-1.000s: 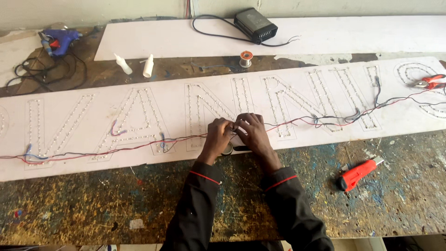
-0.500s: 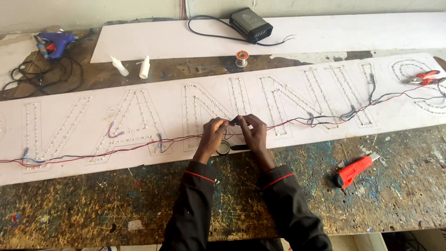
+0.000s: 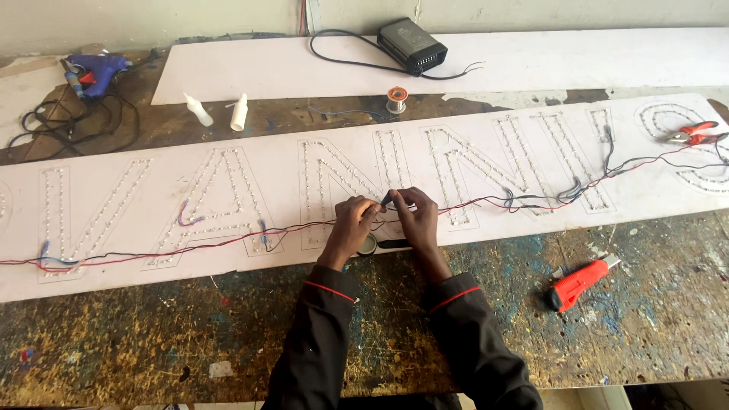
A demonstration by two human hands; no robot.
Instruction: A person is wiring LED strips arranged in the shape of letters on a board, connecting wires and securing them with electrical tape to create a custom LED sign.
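A long white sign board (image 3: 250, 182) with letter outlines made of small studs lies across the workbench. Red and black wires (image 3: 228, 239) run along it from left to right. My left hand (image 3: 351, 228) and my right hand (image 3: 414, 219) meet over the board's near edge, fingertips pinched together on the wires and a small dark piece (image 3: 387, 199) between them. A roll of dark tape (image 3: 368, 244) lies just under my hands. Both arms wear dark sleeves with a red stripe.
A red utility knife (image 3: 581, 282) lies on the paint-stained bench (image 3: 152, 334) at the right. Red-handled pliers (image 3: 695, 134) rest on the board's far right. Behind are a solder spool (image 3: 396, 98), two white nozzles (image 3: 220, 112), a blue glue gun (image 3: 95, 70), a black power box (image 3: 412, 45).
The view has shifted slightly. My hands stay together on the wires, fingers working at the same spot; nothing else on the bench has moved.
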